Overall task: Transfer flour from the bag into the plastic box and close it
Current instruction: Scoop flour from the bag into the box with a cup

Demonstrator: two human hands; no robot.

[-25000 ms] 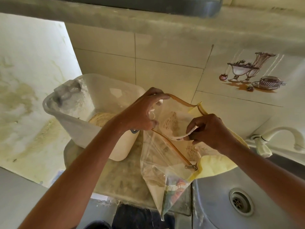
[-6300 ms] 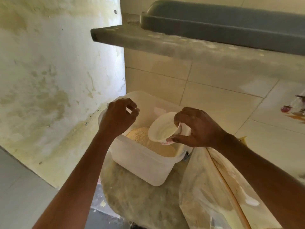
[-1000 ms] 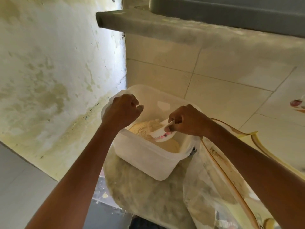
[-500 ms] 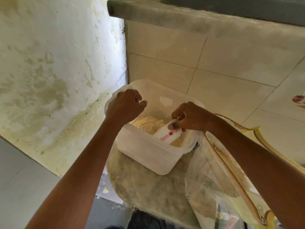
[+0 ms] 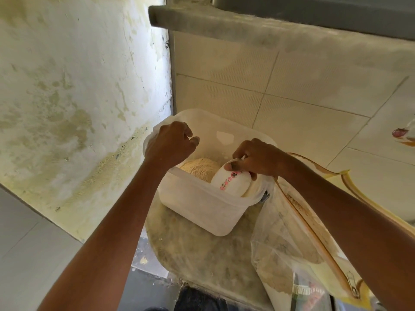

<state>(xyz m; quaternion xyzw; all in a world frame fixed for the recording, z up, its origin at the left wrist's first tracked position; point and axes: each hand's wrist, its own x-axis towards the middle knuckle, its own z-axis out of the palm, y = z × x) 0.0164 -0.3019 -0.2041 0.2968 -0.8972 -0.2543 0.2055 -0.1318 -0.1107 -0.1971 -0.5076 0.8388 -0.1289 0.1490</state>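
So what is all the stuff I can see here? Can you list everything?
plastic box: one, cloudy white, lid off, on the counter by the wall
flour: one heap, pale tan, inside the box
cup: one, white with pink print, tipped in the box
bag: one, clear with a tan zip, right of the box
counter: one, mottled grey-green, under the box
shelf: one, grey, above
tiled wall: cream, behind the box
left hand: one, grips the box's left rim
right hand: one, fingers hold the cup
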